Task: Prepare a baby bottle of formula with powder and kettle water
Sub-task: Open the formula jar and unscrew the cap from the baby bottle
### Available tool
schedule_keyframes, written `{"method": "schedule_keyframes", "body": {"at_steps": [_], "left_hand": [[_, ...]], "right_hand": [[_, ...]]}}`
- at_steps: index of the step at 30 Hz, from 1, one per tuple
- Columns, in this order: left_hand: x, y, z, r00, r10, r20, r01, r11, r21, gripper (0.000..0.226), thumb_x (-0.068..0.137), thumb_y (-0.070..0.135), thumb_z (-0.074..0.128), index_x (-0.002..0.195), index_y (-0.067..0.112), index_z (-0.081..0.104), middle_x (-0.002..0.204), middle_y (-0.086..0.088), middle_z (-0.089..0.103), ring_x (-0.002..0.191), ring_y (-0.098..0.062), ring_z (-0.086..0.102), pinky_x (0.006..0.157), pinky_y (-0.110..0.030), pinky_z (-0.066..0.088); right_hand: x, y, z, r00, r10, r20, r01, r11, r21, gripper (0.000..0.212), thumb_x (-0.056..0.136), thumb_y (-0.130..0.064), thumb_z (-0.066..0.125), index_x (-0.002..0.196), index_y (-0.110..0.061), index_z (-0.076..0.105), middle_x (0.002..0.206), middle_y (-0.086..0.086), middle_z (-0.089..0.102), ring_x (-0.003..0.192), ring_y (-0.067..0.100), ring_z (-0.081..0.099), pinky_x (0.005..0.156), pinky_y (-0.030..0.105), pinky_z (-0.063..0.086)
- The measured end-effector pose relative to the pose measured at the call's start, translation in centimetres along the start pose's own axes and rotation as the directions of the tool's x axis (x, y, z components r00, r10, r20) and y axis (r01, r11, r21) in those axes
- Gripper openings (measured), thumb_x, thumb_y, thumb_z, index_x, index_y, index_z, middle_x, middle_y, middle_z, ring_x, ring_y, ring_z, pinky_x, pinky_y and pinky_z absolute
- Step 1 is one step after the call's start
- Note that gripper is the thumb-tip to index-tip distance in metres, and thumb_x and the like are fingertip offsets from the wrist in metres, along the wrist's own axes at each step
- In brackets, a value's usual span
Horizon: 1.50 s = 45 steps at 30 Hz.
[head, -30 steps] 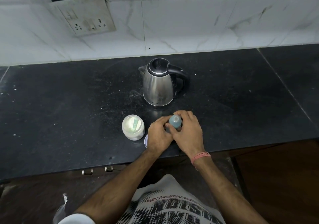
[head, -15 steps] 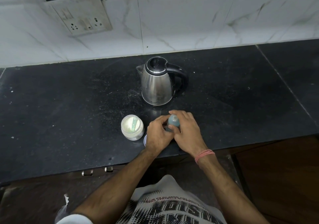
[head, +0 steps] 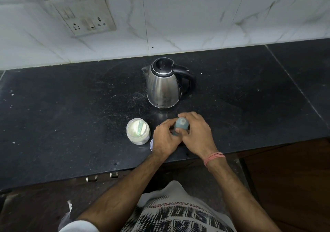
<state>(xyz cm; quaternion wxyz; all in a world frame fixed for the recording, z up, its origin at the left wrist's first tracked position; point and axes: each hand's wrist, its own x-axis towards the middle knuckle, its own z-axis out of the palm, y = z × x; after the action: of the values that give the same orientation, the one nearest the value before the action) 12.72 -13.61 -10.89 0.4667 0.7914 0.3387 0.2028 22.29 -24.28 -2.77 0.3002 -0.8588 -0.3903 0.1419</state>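
While both hands work at the baby bottle [head: 181, 124], the task stands at an early stage, by my judgement. The bottle stands upright on the black counter [head: 71, 106], near its front edge and just in front of the kettle [head: 164, 87], apart from it. The left hand [head: 165, 138] curls its fingers round the bottle's lower body; the right hand [head: 198, 133] wraps round the teal cap at the top. The arrangement suggests the cap is being unscrewed or tightened; which of the two cannot be told. The bottle's contents are hidden by the hands and the tinted cap, so no powder or water inside it can be confirmed.

The powder jar [head: 138, 130] stands open just left of the left hand, a pale green scoop [head: 139, 127] lying in the white powder. A small round lid [head: 151, 144], partly hidden under the left wrist, lies between jar and hands. The kettle's lid is closed, its handle turned to the right; its water level is not visible.

Judged outstanding: dosing powder, pouring kettle water, closing and mixing. The open jar sits close to the working hands and could be knocked.
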Motion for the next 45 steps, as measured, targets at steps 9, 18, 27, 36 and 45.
{"method": "schedule_keyframes", "body": {"at_steps": [9,18,27,36,45], "left_hand": [[-0.1,0.1,-0.1,1.000,-0.001,0.019,0.001,1.000,-0.003,0.047,0.085,0.041,0.083,0.131,0.041,0.080,0.116,0.020,0.080,0.107,-0.002,0.077,0.093,-0.040,0.067],[-0.4,0.8,-0.5,0.999,-0.028,0.030,0.029,0.999,-0.045,0.058,0.075,0.065,0.075,0.124,0.035,0.084,0.111,0.016,0.082,0.101,-0.004,0.078,0.090,-0.039,0.066],[-0.3,0.2,-0.2,0.998,-0.062,0.033,0.062,0.998,-0.027,0.052,0.078,0.058,0.084,0.126,0.039,0.082,0.110,0.020,0.083,0.102,0.000,0.078,0.091,-0.040,0.067],[-0.5,0.2,-0.4,1.000,-0.015,0.009,0.015,0.998,-0.058,0.058,0.079,0.065,0.093,0.129,0.041,0.079,0.122,0.022,0.080,0.115,0.000,0.076,0.100,-0.039,0.067],[-0.2,-0.1,0.0,1.000,-0.007,0.005,0.007,1.000,0.000,0.060,0.077,0.065,0.098,0.129,0.043,0.078,0.121,0.026,0.078,0.115,0.005,0.074,0.099,-0.036,0.067]], "right_hand": [[-0.2,-0.3,-0.6,0.996,-0.024,0.087,0.023,1.000,0.010,0.071,0.094,-0.014,0.079,0.158,-0.029,0.050,0.154,-0.008,0.055,0.140,0.012,0.050,0.120,0.046,0.048],[-0.3,0.0,-0.7,0.999,-0.041,-0.008,0.041,0.999,-0.013,0.053,0.090,-0.037,0.087,0.138,-0.030,0.066,0.131,-0.014,0.058,0.124,0.009,0.053,0.106,0.039,0.054],[-0.9,0.1,-0.8,0.990,0.015,-0.139,0.026,0.956,0.291,0.044,0.085,-0.024,0.088,0.122,-0.032,0.067,0.121,-0.018,0.064,0.112,0.008,0.067,0.090,0.035,0.062],[-1.2,2.0,-0.7,0.926,0.247,-0.284,-0.133,0.921,0.366,0.044,0.082,-0.015,0.085,0.114,-0.034,0.062,0.117,-0.017,0.063,0.114,0.012,0.059,0.093,0.033,0.055],[-1.0,6.7,-0.8,0.916,0.358,-0.180,-0.352,0.934,0.066,0.064,0.086,-0.012,0.087,0.142,-0.030,0.063,0.142,-0.002,0.056,0.136,0.021,0.048,0.104,0.027,0.039]]}}
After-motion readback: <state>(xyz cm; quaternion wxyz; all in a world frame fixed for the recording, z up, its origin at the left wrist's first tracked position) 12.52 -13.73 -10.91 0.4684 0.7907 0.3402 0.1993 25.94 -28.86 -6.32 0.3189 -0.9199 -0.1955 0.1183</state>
